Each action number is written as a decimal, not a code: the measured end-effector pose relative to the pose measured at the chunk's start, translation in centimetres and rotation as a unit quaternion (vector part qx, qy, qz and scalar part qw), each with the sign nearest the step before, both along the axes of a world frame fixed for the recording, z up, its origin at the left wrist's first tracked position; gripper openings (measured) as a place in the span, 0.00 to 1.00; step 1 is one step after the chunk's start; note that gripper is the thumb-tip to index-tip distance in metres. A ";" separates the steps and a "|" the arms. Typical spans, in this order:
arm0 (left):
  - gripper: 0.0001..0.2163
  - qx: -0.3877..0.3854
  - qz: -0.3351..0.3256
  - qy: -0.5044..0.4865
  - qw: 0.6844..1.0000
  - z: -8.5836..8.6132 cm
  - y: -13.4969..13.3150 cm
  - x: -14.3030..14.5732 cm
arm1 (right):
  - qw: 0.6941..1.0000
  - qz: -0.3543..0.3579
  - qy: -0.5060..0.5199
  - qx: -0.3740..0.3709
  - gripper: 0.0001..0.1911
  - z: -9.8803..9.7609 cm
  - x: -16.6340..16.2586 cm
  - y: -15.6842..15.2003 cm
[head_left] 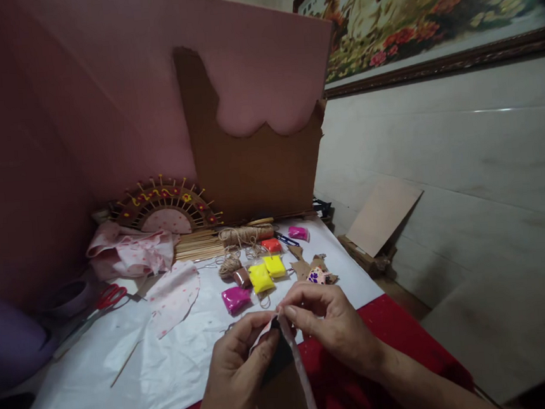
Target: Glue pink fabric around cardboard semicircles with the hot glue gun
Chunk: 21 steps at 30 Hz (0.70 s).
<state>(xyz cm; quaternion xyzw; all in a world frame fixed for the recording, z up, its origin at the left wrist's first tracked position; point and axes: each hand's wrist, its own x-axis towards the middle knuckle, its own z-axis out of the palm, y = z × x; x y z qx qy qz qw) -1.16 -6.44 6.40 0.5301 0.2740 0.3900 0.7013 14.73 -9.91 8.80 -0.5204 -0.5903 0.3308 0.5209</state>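
My left hand (238, 357) and my right hand (323, 321) meet low in the middle, both pinched on a narrow strip of pale pink fabric (300, 367) that hangs down over a brown cardboard piece (280, 398). The fingers of both hands are closed on the strip's top end. Just beyond them lie small clay packets: magenta (235, 299), two yellow (266, 272), orange (271, 245) and another magenta (298, 233).
A white sheet (126, 383) covers a red table (398, 327). On it lie red-handled scissors (109, 298), pink dotted cloth (131, 252), twine (240, 239), a stick fan (165, 207), a skewer (124, 364). A pink-and-brown cardboard wall (250, 162) stands behind.
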 end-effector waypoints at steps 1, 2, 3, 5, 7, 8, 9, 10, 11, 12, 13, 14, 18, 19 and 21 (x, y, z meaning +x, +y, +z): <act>0.07 -0.004 0.004 -0.002 1.000 0.1 -0.1 0.0 | 1.000 -0.003 -0.007 0.010 0.06 0.0 0.0 -0.1; 0.07 -0.008 0.007 -0.004 1.000 0.3 -0.1 0.1 | 0.999 -0.010 -0.018 0.025 0.05 0.0 0.0 -0.1; 0.07 -0.011 0.010 -0.007 1.000 0.4 -0.2 0.1 | 0.998 -0.018 -0.033 0.044 0.04 -0.1 -0.1 -0.2; 0.08 -0.017 0.015 -0.014 1.000 0.5 -0.4 0.2 | 0.993 -0.036 -0.070 0.083 0.04 -0.3 -0.2 -0.4; 0.08 -0.026 0.017 -0.019 0.999 0.6 -0.6 0.3 | 0.987 -0.055 -0.101 0.113 0.04 -0.4 -0.4 -0.5; 0.08 -0.031 0.021 -0.021 0.999 0.6 -0.6 0.4 | 0.985 -0.062 -0.107 0.120 0.05 -0.4 -0.5 -0.6; 0.08 -0.037 0.024 -0.023 0.999 0.6 -0.7 0.4 | 0.985 -0.065 -0.108 0.121 0.05 -0.4 -0.5 -0.7; 0.08 -0.041 0.023 -0.024 0.999 0.6 -0.7 0.4 | 0.985 -0.064 -0.106 0.117 0.04 -0.4 -0.6 -0.7; 0.08 -0.042 0.022 -0.026 0.999 0.6 -0.7 0.4 | 0.987 -0.058 -0.104 0.109 0.03 -0.3 -0.6 -0.7; 0.08 -0.040 0.021 -0.028 0.999 0.6 -0.7 0.3 | 0.988 -0.049 -0.106 0.100 0.03 -0.1 -0.6 -0.7; 0.08 -0.037 0.019 -0.031 0.999 0.5 -0.7 0.3 | 0.988 -0.039 -0.112 0.095 0.04 0.0 -0.5 -0.7; 0.08 -0.033 0.015 -0.031 0.999 0.5 -0.6 0.3 | 0.988 -0.030 -0.121 0.093 0.04 0.1 -0.5 -0.7; 0.08 -0.017 -0.004 -0.027 0.999 0.4 -0.5 0.2 | 0.983 -0.025 -0.140 0.111 0.07 0.4 -0.6 -0.7; 0.08 -0.016 -0.003 -0.026 1.000 0.4 -0.5 0.2 | 0.983 -0.030 -0.137 0.115 0.07 0.3 -0.6 -0.7; 0.08 -0.018 0.009 -0.027 0.999 0.4 -0.5 0.2 | 0.983 -0.041 -0.130 0.121 0.06 0.1 -0.8 -0.7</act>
